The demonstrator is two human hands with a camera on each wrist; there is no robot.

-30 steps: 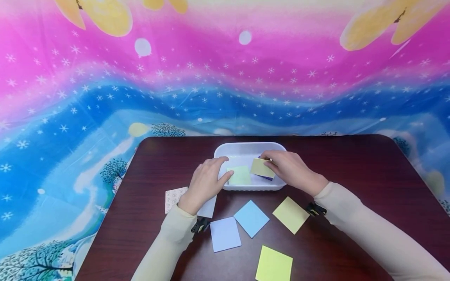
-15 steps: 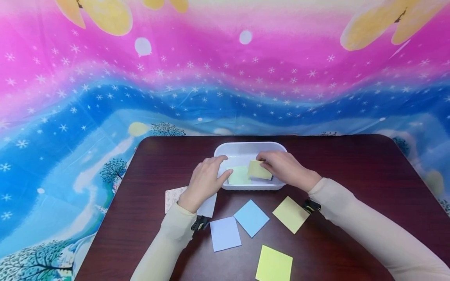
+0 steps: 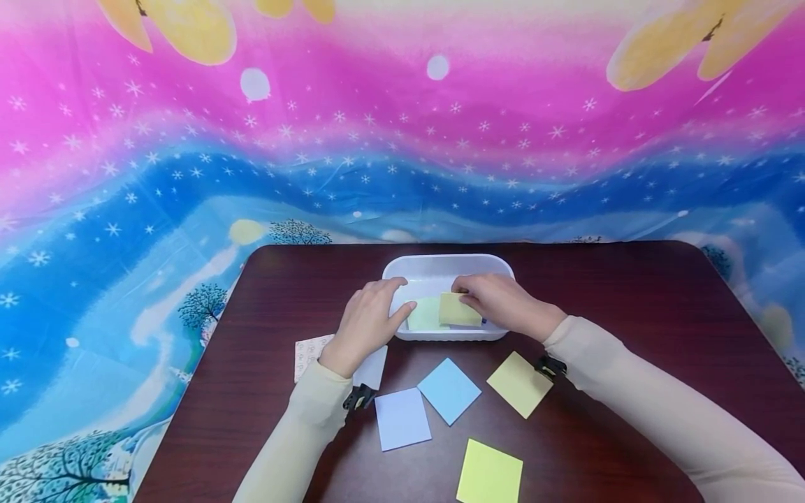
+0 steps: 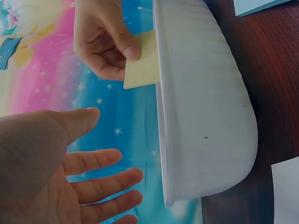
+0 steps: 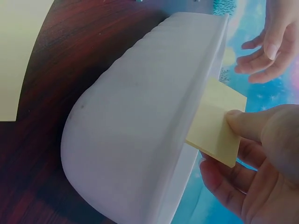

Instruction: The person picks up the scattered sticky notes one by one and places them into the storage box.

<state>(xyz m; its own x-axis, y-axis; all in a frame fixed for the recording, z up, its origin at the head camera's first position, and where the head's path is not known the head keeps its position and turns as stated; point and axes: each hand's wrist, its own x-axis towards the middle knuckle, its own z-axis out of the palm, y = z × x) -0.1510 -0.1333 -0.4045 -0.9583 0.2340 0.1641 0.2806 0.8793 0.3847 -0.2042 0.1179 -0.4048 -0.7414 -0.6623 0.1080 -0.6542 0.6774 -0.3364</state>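
Pinches, in the right hand (image 3: pixel 506 300), a pale yellow square paper pad (image 3: pixel 458 313), partly inside a white oblong plastic tub (image 3: pixel 446 335); holds the left hand (image 3: pixel 367 318) spread at the tub's left end.

In my head feed, the right hand (image 3: pixel 503 302) covers the upper right corner of the pale yellow pad (image 3: pixel 459 311) it pinches; the pad in turn obscures part of the green note (image 3: pixel 423 314) inside the box (image 3: pixel 449 336). Beside the pad's lower right corner I see only a dark sliver (image 3: pixel 483 322), too small to identify. The left hand (image 3: pixel 367 320) and wrist hide much of the patterned card (image 3: pixel 308 359) and white sheet (image 3: pixel 374 372); I cannot read the card's print. The bottom edge cuts the bright yellow pad (image 3: pixel 490 472). On my left wrist feed, the box wall conceals its contents, and the top edge crops the blue pad (image 4: pixel 257 6).
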